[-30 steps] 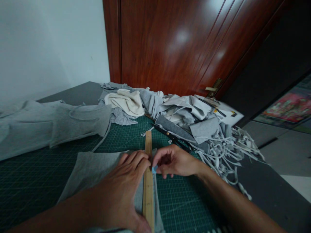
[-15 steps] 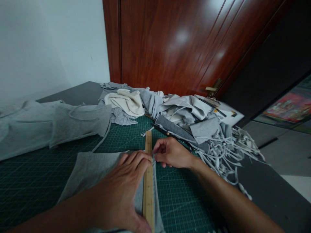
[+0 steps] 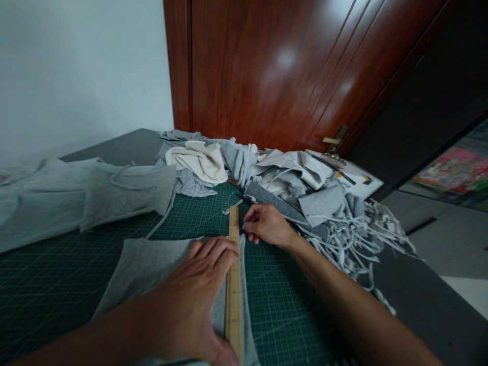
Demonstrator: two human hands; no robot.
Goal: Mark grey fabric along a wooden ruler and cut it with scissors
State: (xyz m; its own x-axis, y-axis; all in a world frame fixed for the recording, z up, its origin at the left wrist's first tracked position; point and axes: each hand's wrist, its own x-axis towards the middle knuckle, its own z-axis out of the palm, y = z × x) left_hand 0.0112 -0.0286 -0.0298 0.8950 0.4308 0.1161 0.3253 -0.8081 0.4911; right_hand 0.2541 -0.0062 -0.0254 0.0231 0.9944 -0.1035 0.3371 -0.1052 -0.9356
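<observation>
A piece of grey knit fabric point(image 3: 152, 259) lies flat on the green cutting mat point(image 3: 290, 310). Along its right side runs a wooden ruler point(image 3: 234, 290), with a narrow strip of the fabric showing beyond it. My left hand point(image 3: 194, 295) presses on ruler and cloth, fingers stretched forward and thumb spread apart near the bottom edge. Just right of the ruler's far end, my right hand point(image 3: 267, 223) has its fingertips curled together by the fabric's top right corner. Whether anything is pinched in them is hidden. Dark scissors point(image 3: 247, 200) lie partly covered behind that hand.
Folded grey fabric pieces point(image 3: 125, 190) lie at the left. Across the back are a cream cloth point(image 3: 202, 161) and heaped grey cloth point(image 3: 293, 170). Tangled fabric strips point(image 3: 351, 249) spread at the right. A wooden door point(image 3: 263, 76) and white wall point(image 3: 84, 66) stand behind.
My right hand has moved slightly up and away from the strip's edge, leaving the fabric corner more visible and covering more of the scissors. My left hand and the ruler have stayed in place.
</observation>
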